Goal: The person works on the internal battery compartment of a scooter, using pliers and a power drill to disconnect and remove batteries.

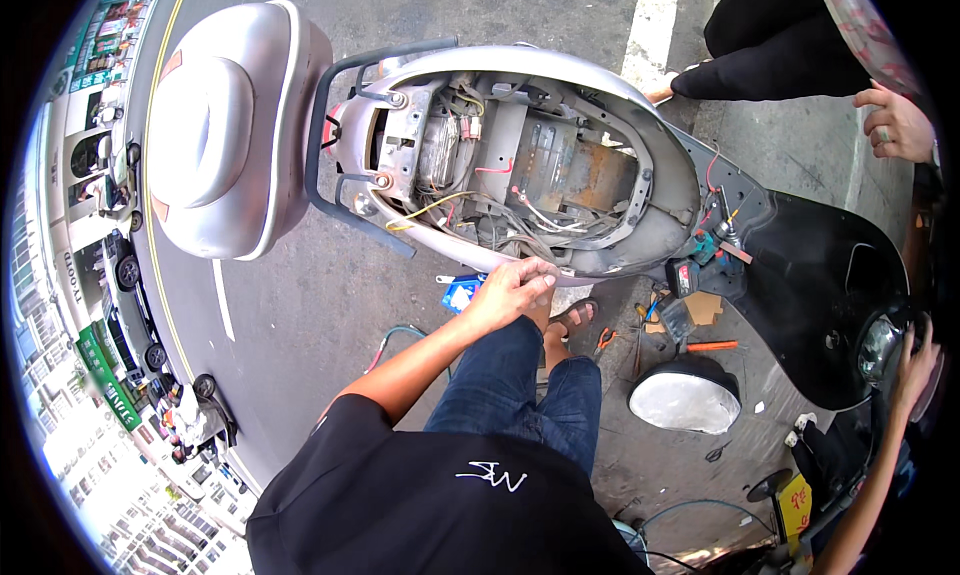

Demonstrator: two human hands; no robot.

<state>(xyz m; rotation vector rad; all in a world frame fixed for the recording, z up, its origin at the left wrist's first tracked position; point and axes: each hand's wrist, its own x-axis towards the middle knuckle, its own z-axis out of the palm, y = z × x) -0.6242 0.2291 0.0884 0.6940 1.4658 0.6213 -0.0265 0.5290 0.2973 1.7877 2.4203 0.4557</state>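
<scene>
A silver scooter (540,60) stands across the view without its seat, its body cavity open with loose wires (530,210) and a rusty, boxy part (605,175) inside. My left hand (515,290) is closed, fingers curled, at the scooter's near side edge; what it holds, if anything, is hidden. Far to the right, my right hand (915,367) is wrapped round the handlebar area beside a clear rounded lens (880,347); the grip itself is mostly covered. A teal and black cordless drill (712,255) lies by the scooter's black floorboard (800,265).
A silver top box (225,125) sits behind the rear rack (320,145). Orange-handled pliers (605,341), an orange rod-like tool (712,346) and a white-topped stool (685,400) are on the ground. Another person's hand (895,123) shows at upper right. Parked vehicles line the left.
</scene>
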